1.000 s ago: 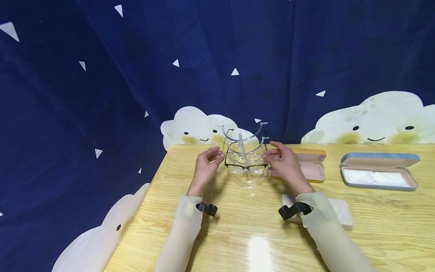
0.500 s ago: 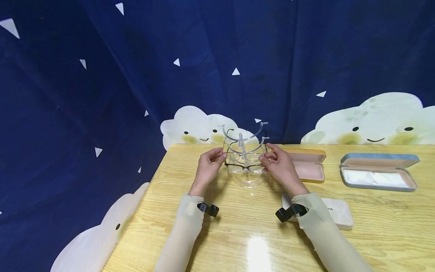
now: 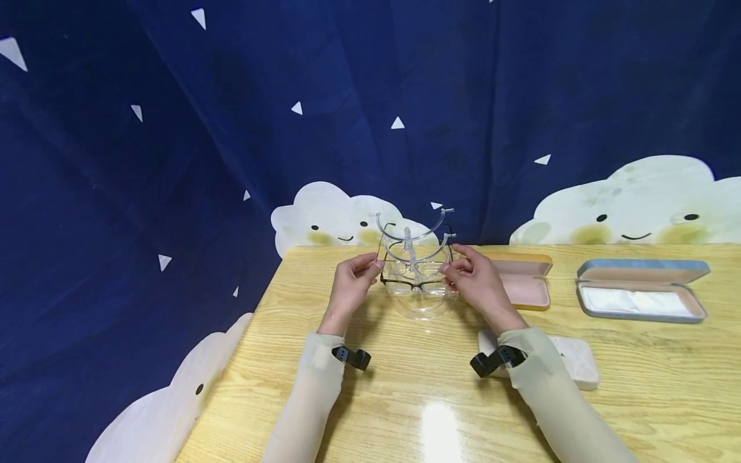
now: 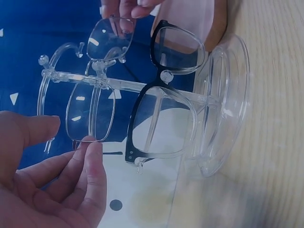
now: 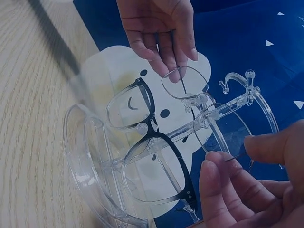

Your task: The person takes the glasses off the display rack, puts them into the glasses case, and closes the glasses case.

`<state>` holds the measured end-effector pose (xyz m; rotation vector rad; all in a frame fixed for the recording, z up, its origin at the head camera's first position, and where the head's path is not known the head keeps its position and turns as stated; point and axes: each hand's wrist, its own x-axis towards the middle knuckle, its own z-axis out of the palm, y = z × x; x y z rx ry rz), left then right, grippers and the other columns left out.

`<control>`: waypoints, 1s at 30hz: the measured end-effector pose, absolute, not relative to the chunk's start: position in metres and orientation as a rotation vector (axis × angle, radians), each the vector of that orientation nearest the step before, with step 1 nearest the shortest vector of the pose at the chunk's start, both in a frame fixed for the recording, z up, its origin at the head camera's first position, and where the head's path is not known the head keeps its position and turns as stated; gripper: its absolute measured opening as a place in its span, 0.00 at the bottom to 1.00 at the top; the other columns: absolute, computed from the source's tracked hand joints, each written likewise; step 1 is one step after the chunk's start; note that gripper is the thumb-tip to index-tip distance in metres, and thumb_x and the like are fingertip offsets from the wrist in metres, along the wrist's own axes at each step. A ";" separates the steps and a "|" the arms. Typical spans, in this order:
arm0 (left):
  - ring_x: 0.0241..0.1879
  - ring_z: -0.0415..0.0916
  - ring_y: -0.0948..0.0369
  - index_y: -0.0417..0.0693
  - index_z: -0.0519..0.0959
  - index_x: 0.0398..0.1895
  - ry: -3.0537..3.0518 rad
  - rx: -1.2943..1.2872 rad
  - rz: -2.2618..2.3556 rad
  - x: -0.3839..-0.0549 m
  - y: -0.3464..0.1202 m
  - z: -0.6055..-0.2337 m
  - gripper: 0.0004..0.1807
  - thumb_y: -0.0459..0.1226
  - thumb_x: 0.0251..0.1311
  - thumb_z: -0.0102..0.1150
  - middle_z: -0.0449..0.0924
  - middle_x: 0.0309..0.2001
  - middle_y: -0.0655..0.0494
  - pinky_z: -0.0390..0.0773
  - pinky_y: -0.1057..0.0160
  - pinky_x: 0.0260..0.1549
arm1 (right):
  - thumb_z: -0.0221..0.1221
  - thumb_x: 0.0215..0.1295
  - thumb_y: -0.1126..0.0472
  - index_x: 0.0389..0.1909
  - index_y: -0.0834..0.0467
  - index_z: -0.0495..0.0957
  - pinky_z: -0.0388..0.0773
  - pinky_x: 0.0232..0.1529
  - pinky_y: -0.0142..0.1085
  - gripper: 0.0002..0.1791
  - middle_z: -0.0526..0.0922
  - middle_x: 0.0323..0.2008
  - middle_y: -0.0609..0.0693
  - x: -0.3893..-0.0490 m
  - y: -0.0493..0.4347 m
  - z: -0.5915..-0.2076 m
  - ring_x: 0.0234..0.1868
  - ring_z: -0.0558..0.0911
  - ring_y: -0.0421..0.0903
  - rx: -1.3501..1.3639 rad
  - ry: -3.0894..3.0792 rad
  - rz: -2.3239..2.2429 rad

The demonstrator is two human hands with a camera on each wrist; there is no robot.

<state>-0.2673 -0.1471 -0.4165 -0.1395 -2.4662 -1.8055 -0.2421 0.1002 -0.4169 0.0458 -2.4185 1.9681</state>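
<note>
A clear plastic glasses stand rises from the table with curved arms and a round base. Thin-rimmed glasses sit at its upper tier, above glasses with a black upper rim. My right hand pinches a side arm of the thin-rimmed pair between thumb and forefinger, as the right wrist view shows. On the opposite side my left hand touches the lens edge with its fingertips, its thumb held apart. The topmost stand arm carries no glasses.
Behind my right hand an orange glasses case lies open. An open blue case with a white cloth stands farther right. A pale closed case lies partly under my right forearm. A dark blue curtain hangs behind the table.
My right hand has moved left, in to the side of the thin-rimmed glasses, and its fingers have closed on them. My left hand has barely moved. The stand stays in place.
</note>
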 end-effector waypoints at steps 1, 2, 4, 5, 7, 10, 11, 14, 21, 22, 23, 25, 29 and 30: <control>0.49 0.85 0.51 0.33 0.80 0.63 -2.465 -0.134 -1.818 -0.267 -0.148 -0.416 0.20 0.34 0.72 0.62 0.86 0.54 0.34 0.87 0.67 0.46 | 0.59 0.74 0.66 0.78 0.67 0.60 0.84 0.35 0.26 0.34 0.87 0.48 0.67 -0.242 0.100 -0.416 0.31 0.84 0.32 0.048 -2.426 1.962; 0.48 0.85 0.52 0.33 0.79 0.64 -2.467 -0.132 -1.826 -0.267 -0.149 -0.416 0.21 0.34 0.72 0.63 0.86 0.53 0.35 0.87 0.67 0.46 | 0.59 0.74 0.66 0.78 0.67 0.60 0.84 0.35 0.26 0.34 0.88 0.48 0.66 -0.241 0.100 -0.416 0.31 0.84 0.32 0.051 -2.435 1.953; 0.46 0.86 0.56 0.34 0.79 0.64 -2.478 -0.124 -1.850 -0.265 -0.151 -0.414 0.22 0.34 0.71 0.64 0.87 0.51 0.37 0.86 0.68 0.45 | 0.61 0.74 0.65 0.78 0.67 0.61 0.84 0.36 0.27 0.35 0.88 0.47 0.66 -0.240 0.101 -0.415 0.31 0.84 0.32 0.060 -2.448 1.944; 0.44 0.85 0.59 0.34 0.79 0.65 -2.489 -0.126 -1.856 -0.265 -0.152 -0.413 0.22 0.34 0.70 0.65 0.87 0.50 0.38 0.86 0.68 0.45 | 0.61 0.73 0.65 0.78 0.66 0.61 0.84 0.36 0.27 0.35 0.88 0.47 0.66 -0.239 0.101 -0.415 0.31 0.84 0.32 0.066 -2.453 1.943; 0.42 0.85 0.62 0.35 0.78 0.65 -2.513 -0.126 -1.874 -0.265 -0.154 -0.412 0.24 0.33 0.68 0.66 0.87 0.47 0.41 0.86 0.69 0.45 | 0.62 0.73 0.64 0.78 0.66 0.61 0.84 0.36 0.26 0.36 0.88 0.46 0.65 -0.237 0.102 -0.413 0.31 0.84 0.32 0.082 -2.462 1.948; 0.41 0.86 0.60 0.35 0.78 0.66 -2.554 -0.145 -1.879 -0.265 -0.157 -0.410 0.25 0.33 0.67 0.67 0.87 0.46 0.41 0.87 0.67 0.46 | 0.62 0.73 0.64 0.78 0.66 0.60 0.87 0.37 0.28 0.37 0.89 0.39 0.58 -0.234 0.104 -0.412 0.30 0.84 0.33 0.105 -2.444 2.006; 0.41 0.87 0.61 0.36 0.78 0.66 -2.563 -0.154 -1.876 -0.265 -0.157 -0.409 0.26 0.33 0.66 0.68 0.87 0.47 0.40 0.87 0.66 0.46 | 0.63 0.73 0.64 0.78 0.66 0.59 0.87 0.38 0.29 0.37 0.88 0.38 0.55 -0.234 0.104 -0.411 0.30 0.84 0.33 0.109 -2.437 2.028; 0.39 0.87 0.61 0.36 0.78 0.67 -2.582 -0.170 -1.868 -0.264 -0.159 -0.406 0.27 0.32 0.65 0.69 0.88 0.46 0.38 0.88 0.65 0.46 | 0.63 0.72 0.66 0.79 0.67 0.58 0.88 0.39 0.31 0.38 0.87 0.36 0.50 -0.232 0.105 -0.410 0.30 0.85 0.33 0.110 -2.423 2.073; 0.34 0.86 0.63 0.37 0.78 0.66 -2.602 -0.183 -1.872 -0.260 -0.161 -0.400 0.28 0.32 0.63 0.71 0.90 0.42 0.41 0.87 0.67 0.40 | 0.63 0.73 0.64 0.79 0.67 0.57 0.87 0.37 0.28 0.39 0.86 0.34 0.44 -0.225 0.109 -0.404 0.32 0.87 0.34 0.113 -2.460 2.066; 0.34 0.86 0.63 0.37 0.79 0.66 -2.606 -0.183 -1.872 -0.259 -0.161 -0.399 0.28 0.33 0.63 0.72 0.90 0.42 0.42 0.86 0.67 0.40 | 0.63 0.73 0.64 0.79 0.67 0.57 0.86 0.37 0.28 0.39 0.86 0.33 0.42 -0.223 0.109 -0.403 0.33 0.87 0.34 0.118 -2.467 2.063; 0.33 0.86 0.64 0.37 0.79 0.66 -2.611 -0.182 -1.874 -0.258 -0.161 -0.398 0.28 0.33 0.63 0.72 0.90 0.42 0.42 0.87 0.66 0.40 | 0.63 0.73 0.63 0.79 0.67 0.57 0.86 0.37 0.27 0.39 0.85 0.33 0.41 -0.222 0.110 -0.402 0.33 0.87 0.34 0.124 -2.470 2.063; 0.32 0.86 0.64 0.37 0.78 0.66 -2.620 -0.183 -1.880 -0.256 -0.160 -0.396 0.29 0.34 0.62 0.73 0.90 0.42 0.42 0.87 0.65 0.41 | 0.64 0.73 0.62 0.79 0.67 0.57 0.86 0.38 0.27 0.40 0.85 0.33 0.41 -0.221 0.113 -0.400 0.34 0.88 0.34 0.129 -2.473 2.068; 0.31 0.85 0.65 0.35 0.77 0.67 -2.638 -0.214 -1.880 -0.252 -0.159 -0.393 0.30 0.35 0.62 0.73 0.90 0.42 0.41 0.87 0.64 0.42 | 0.64 0.73 0.61 0.80 0.67 0.56 0.87 0.40 0.28 0.41 0.87 0.34 0.42 -0.217 0.116 -0.397 0.36 0.88 0.35 0.127 -2.482 2.074; 0.30 0.85 0.65 0.35 0.77 0.67 -2.640 -0.221 -1.879 -0.250 -0.159 -0.392 0.31 0.35 0.62 0.73 0.90 0.42 0.41 0.87 0.64 0.42 | 0.64 0.73 0.60 0.80 0.67 0.56 0.87 0.41 0.28 0.41 0.88 0.34 0.42 -0.216 0.117 -0.396 0.37 0.89 0.35 0.122 -2.487 2.071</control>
